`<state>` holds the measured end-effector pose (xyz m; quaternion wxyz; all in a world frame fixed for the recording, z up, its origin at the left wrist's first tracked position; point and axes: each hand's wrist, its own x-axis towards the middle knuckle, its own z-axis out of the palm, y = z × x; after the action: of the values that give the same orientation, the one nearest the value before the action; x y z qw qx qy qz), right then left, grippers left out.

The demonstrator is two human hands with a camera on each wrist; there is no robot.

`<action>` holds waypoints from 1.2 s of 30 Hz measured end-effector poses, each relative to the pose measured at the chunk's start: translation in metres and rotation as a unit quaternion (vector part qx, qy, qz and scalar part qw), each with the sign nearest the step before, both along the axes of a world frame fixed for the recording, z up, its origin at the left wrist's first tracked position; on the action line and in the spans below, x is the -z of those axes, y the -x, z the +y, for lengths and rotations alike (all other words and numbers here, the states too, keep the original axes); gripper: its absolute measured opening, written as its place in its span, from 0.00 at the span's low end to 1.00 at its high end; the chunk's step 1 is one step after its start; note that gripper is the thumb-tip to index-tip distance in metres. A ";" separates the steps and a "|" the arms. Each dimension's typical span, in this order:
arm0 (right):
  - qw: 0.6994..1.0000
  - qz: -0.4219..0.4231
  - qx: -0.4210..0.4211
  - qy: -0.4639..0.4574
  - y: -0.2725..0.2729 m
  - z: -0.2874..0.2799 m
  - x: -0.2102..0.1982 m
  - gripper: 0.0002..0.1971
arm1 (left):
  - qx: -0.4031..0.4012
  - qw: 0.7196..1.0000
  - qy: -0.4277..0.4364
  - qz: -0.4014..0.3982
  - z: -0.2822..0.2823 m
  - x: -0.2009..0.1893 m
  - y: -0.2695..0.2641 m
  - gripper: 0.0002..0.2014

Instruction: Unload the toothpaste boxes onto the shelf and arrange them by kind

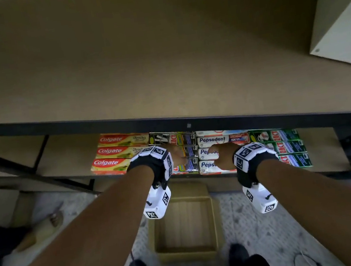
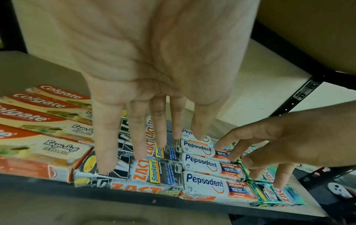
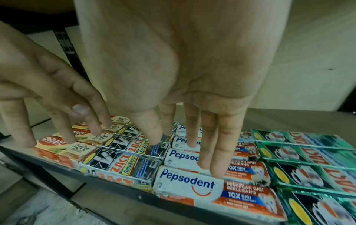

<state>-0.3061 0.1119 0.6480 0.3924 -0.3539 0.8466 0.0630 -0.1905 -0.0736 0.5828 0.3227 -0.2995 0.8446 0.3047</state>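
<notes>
shelf [image 1: 69, 158]: a low board under a wider upper one; it carries every toothpaste box in sight, laid flat and side on, so each brand name faces out.
carton [image 1: 184, 227]: open on the floor between the feet, just below the shelf edge; i see no box left in it, so the unloading looks done.
colgate boxes [image 1: 114, 155]: leftmost block, packed long side to long side, one kind to a column.
green zact boxes [image 1: 285, 146]: rightmost block, same reason, touching the pepsodent column.
zact smokers boxes [image 2: 142, 170]: second column, under the left hand.
pepsodent boxes [image 3: 188, 182]: third column, under the right hand.
left hand [image 2: 146, 73]: fingers [image 2: 106, 144] straight and slightly spread, tips over the smokers boxes, gripping nothing; likely squaring the column.
right hand [image 3: 173, 64]: fingers [image 3: 221, 152] straight, close together, tips on or just above the pepsodent tops; holding nothing, probably pressing them level.
stage: judged as final tidying.
</notes>
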 end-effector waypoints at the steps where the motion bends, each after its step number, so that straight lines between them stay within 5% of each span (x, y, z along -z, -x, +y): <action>1: 1.000 -0.007 0.006 -0.008 -0.001 0.002 0.000 0.24 | -0.003 1.000 -0.014 0.000 0.013 -0.024 -0.004 0.19; 3: 0.999 -0.027 0.014 -0.029 -0.006 0.007 0.003 0.22 | -0.006 1.000 -0.024 0.018 0.033 -0.049 -0.013 0.17; 7: 0.996 -0.056 0.063 -0.028 -0.019 0.020 0.028 0.06 | -0.042 0.997 -0.059 0.022 0.056 -0.032 -0.031 0.17; 13: 0.987 -0.098 0.126 -0.037 -0.040 0.056 0.083 0.18 | -0.121 0.983 -0.137 -0.010 0.091 0.043 -0.070 0.05; 16: 0.971 -0.142 0.191 -0.025 -0.053 0.066 0.124 0.18 | -0.143 0.976 -0.162 -0.030 0.103 0.080 -0.093 0.11; 19: 0.951 -0.165 0.260 -0.010 -0.071 0.074 0.173 0.17 | -0.180 0.967 -0.175 -0.050 0.115 0.132 -0.117 0.18; 25: 0.937 -0.186 0.295 -0.034 -0.110 0.093 0.308 0.17 | -0.251 0.945 -0.202 -0.062 0.113 0.242 -0.150 0.15; 29: 0.937 -0.173 0.295 -0.068 -0.120 0.107 0.396 0.19 | -0.340 0.926 -0.155 -0.052 0.097 0.326 -0.172 0.02; 33: 0.929 -0.144 0.327 -0.096 -0.120 0.109 0.467 0.19 | -0.367 0.924 -0.085 -0.072 0.071 0.403 -0.194 0.07; 36: 0.921 -0.100 0.357 -0.117 -0.118 0.111 0.507 0.29 | -0.399 0.912 -0.047 -0.085 0.064 0.447 -0.208 0.29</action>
<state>-0.1878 0.2225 0.1414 0.5104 0.0163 0.8596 -0.0186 0.0173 -0.0091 0.1359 0.2583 -0.6210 0.6089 0.4206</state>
